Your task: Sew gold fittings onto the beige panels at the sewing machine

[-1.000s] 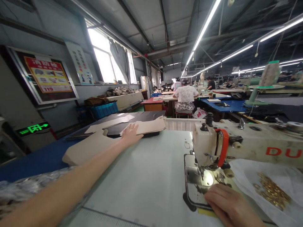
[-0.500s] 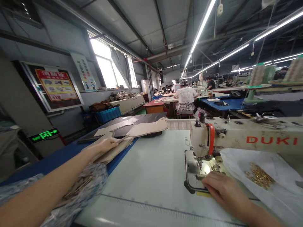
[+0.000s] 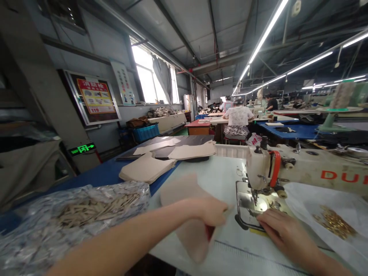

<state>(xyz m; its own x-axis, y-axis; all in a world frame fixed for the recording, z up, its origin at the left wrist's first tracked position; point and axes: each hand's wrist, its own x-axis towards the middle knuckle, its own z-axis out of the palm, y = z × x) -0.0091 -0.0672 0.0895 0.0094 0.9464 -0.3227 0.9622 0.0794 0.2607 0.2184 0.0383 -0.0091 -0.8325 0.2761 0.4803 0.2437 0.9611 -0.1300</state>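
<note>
In the head view, the only one here, my left hand (image 3: 214, 212) is closed on a beige panel (image 3: 191, 239), gripping it near its right edge, above the pale tabletop (image 3: 207, 176) and left of the sewing machine (image 3: 304, 165). The panel is blurred and tilted, with a patch of red showing under my fingers; I cannot tell what that is.

My right hand (image 3: 277, 224) rests at the near right edge of the metal plate (image 3: 244, 201), fingers bent and close together, just beside the lit needle area. Whether I pinch anything there, I cannot tell.

With one hand gripping it at one side, I judge the panel could sag or fold if it is limp, and its loose end could catch the plate's raised rim. My right fingertips sit near the needle (image 3: 255, 199), so a prick seems possible should the machine run while they are there.

On my right, the brass pieces (image 3: 335, 222) lie loose on a white sheet (image 3: 299, 195); a sleeve or forearm dragging that sheet could scatter them. On my left, beyond my forearm, the stacked panels (image 3: 146, 170) sit slightly uneven and might slide if nudged.
</note>
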